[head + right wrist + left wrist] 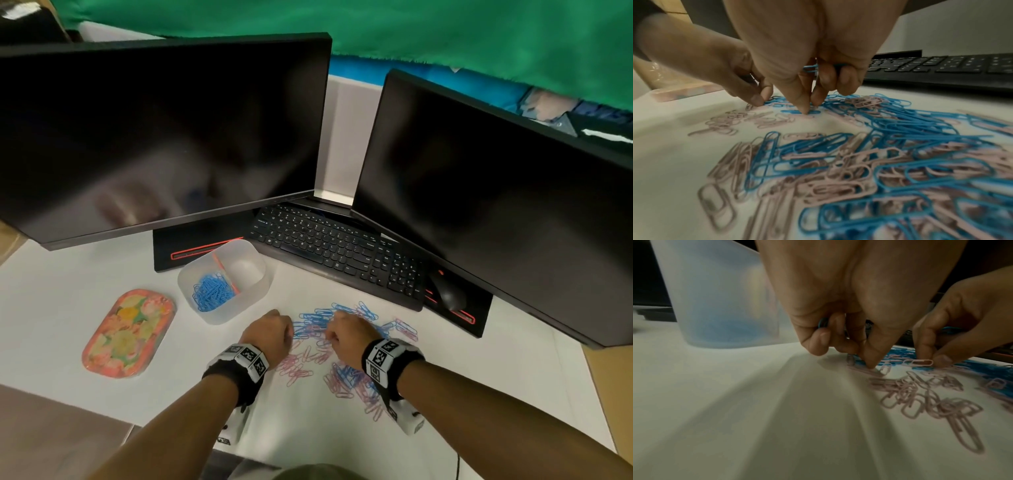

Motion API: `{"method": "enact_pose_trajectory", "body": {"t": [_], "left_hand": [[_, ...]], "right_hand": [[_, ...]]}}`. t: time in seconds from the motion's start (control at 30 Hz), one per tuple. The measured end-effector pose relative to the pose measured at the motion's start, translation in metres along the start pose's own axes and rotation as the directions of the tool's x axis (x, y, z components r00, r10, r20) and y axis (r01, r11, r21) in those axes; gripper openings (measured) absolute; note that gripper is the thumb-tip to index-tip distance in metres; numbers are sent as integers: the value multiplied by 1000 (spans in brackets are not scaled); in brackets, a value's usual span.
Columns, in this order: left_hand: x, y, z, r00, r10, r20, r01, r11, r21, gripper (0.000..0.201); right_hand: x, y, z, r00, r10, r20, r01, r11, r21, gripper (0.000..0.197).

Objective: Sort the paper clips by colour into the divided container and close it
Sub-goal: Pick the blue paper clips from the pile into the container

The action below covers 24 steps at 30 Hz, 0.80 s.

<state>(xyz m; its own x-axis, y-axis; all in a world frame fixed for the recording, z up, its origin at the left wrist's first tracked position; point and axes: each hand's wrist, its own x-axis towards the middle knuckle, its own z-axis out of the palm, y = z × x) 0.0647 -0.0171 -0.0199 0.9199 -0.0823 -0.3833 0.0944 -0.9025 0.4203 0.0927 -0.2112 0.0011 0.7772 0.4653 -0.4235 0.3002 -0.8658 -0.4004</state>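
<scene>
1. The lid [128, 334], floral and orange-rimmed, is laid flat on the table [68, 294] at far left, apart from the divided container [224, 281]; closing is not yet possible.
2. Blue clips are heaped in the container's left compartment; the right one is seen bare, so pink may be dropped in wrongly if haste is made.
3. The left hand [269, 334] is curled, a blue clip [822, 323] tucked against the palm while thumb and fingertip are pressed into the pile; stored clips could be spilled during another pinch.
4. The mixed clips [869, 154] are tangled, so a pink one may be dragged along with a blue.
5. The right hand [352, 330] is likewise closed round blue clips [810, 68].
6. A keyboard [342, 250], a mouse [447, 291] and two dark monitors [161, 137] are crowded behind; strays could be flicked beneath them.
</scene>
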Motion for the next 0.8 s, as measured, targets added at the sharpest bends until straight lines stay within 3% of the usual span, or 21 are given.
{"method": "enact_pose_trajectory", "body": {"t": [0.17, 0.37, 0.8], "left_hand": [[-4, -4, 0, 1000, -8, 2, 8, 1000, -8, 10], [-3, -3, -1, 999, -1, -45, -1, 999, -54, 16], [-8, -2, -8, 999, -41, -4, 41, 997, -66, 10]], "right_hand": [[-4, 9, -2, 999, -12, 30, 11, 1000, 7, 14], [-8, 9, 1, 999, -25, 26, 23, 998, 57, 25], [-15, 13, 3, 992, 58, 109, -61, 998, 29, 33]]}}
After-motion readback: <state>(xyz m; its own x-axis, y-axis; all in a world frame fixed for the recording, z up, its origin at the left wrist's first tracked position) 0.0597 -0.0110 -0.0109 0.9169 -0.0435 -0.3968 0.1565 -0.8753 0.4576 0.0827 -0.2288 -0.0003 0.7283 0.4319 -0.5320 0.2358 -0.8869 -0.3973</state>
